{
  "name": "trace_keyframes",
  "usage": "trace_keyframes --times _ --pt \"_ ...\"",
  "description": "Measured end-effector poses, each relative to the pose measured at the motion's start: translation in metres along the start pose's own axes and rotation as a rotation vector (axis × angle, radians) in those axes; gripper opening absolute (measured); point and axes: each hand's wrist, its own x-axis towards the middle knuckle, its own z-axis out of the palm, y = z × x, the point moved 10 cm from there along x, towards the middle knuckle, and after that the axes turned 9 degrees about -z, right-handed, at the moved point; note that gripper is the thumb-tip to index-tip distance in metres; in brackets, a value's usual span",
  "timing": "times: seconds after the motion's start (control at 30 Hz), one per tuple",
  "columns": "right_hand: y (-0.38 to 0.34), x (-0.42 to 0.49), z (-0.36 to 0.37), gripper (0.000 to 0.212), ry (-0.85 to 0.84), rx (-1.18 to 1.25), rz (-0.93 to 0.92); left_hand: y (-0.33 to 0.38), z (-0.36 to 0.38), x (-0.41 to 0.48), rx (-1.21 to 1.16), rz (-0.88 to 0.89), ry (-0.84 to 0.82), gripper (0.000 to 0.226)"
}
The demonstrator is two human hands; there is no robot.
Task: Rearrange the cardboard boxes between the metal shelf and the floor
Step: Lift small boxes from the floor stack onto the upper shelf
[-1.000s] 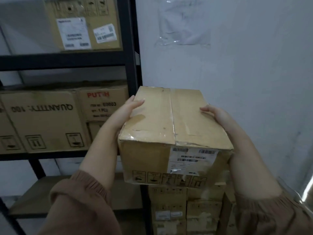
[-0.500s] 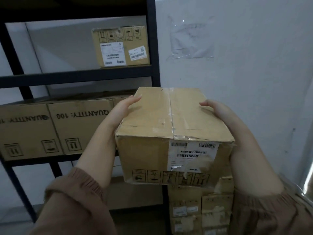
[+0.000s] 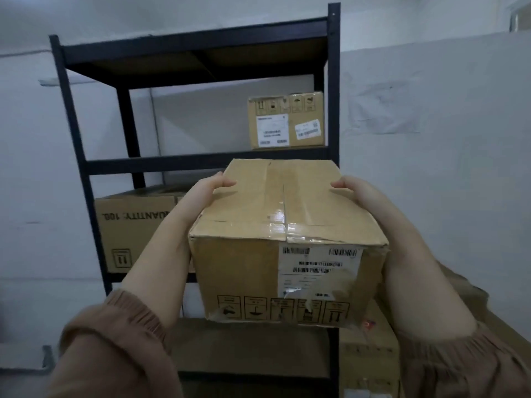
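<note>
Cardboard box, brown, taped, pinched between my left hand and right hand, thumbs over top, other fingers hidden; long axis points into black metal shelf ahead; hands equally near.

Large box on the metal shelf: upside-down print "UANTITY: 100", its start hidden behind a forearm; below it, an inverted two-arrow pictogram. Carried box, front face: white label with several barcodes, small print illegible; five framed handling pictograms along the lower edge. Small box, one tier higher: a row of handling pictograms and two white barcode labels, print illegible.
</note>
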Motion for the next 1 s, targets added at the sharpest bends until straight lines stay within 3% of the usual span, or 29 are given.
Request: trace_keyframes --times 0.27,0.37,0.5,0.6,0.7,0.83,1.0 --pt "-0.063 0.069 0.089 0.014 -0.122 -0.082 -0.16 0.039 -0.094 0.026 -0.068 0.017 0.121 0.028" --pt "-0.089 0.096 0.116 0.02 -0.144 -0.143 -0.267 0.055 -0.129 0.042 -0.008 0.084 0.214 0.048" --pt "-0.118 0.129 0.145 0.02 -0.158 -0.186 -0.41 0.069 -0.162 0.063 -0.048 0.132 0.236 0.045" --pt "-0.13 0.146 0.165 0.031 -0.179 -0.135 -0.422 0.073 -0.186 0.073 -0.055 0.152 0.244 0.063" --pt "-0.136 0.157 0.187 0.027 -0.216 -0.07 -0.411 0.079 -0.197 0.088 0.018 0.182 0.221 0.085" --pt "-0.142 0.175 0.207 0.017 -0.24 -0.023 -0.432 0.083 -0.214 0.117 -0.008 0.254 0.244 0.063" --pt "-0.154 0.206 0.226 0.009 -0.185 -0.175 -0.536 0.066 -0.229 0.148 -0.13 0.257 0.224 0.081"
